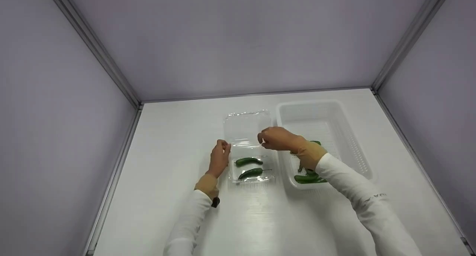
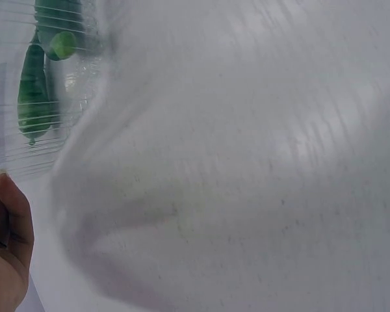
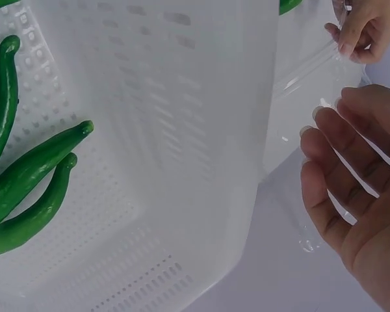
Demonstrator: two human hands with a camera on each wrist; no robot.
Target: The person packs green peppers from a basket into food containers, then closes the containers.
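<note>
Two curved green peppers (image 1: 248,161) lie in a clear ribbed clamshell (image 1: 245,128).

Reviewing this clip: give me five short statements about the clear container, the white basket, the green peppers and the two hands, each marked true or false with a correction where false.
1. Two green peppers lie in the clear clamshell container. True.
2. The clamshell's lid is closed flat over the peppers. False: the lid stands open, on the far side of the tray.
3. The white perforated basket is empty. False: several green peppers lie at its near end.
4. The left hand is at the clamshell's left edge. True.
5. The right hand holds a pepper. False: it holds no pepper and is at the clear lid.
</note>
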